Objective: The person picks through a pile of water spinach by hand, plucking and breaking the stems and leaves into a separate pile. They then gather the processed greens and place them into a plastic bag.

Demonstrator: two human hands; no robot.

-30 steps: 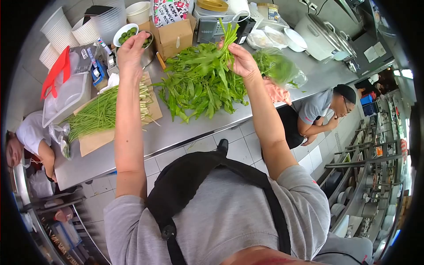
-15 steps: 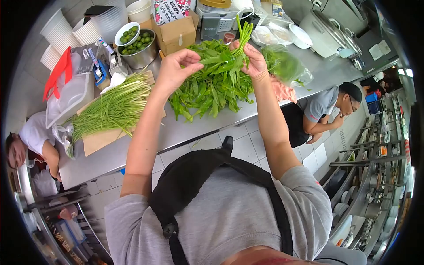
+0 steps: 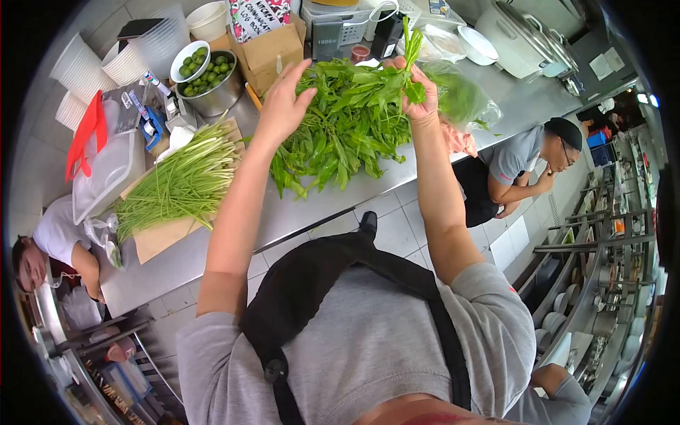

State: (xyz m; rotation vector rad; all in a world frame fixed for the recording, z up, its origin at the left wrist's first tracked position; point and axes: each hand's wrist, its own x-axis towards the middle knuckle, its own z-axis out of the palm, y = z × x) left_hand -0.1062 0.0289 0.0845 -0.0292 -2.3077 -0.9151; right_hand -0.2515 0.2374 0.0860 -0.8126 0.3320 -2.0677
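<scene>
A bunch of leafy greens with long pale stems (image 3: 411, 46) is gripped in my right hand (image 3: 423, 99), its stem ends pointing up and away from me. My left hand (image 3: 285, 103) has its fingers apart and nothing in them, at the left edge of a big heap of loose leafy greens (image 3: 340, 142) on the steel table (image 3: 283, 219). Part of the held bunch's leaves merges with the heap, so where one ends is hard to see. Just right of my right hand lies a clear plastic bag of greens (image 3: 460, 99).
Thin green stalks (image 3: 177, 180) lie on cardboard at the left. Behind them stand a metal pot of small green limes (image 3: 212, 81), a cardboard box (image 3: 273, 53) and stacked white cups (image 3: 81, 67). One co-worker (image 3: 520, 166) is at the right, another (image 3: 64, 237) at the far left.
My left hand has drawn up and away from the leaves, its fingers spreading. My right hand, still holding the bunch, has shifted slightly right. An arm has appeared at the lower right.
</scene>
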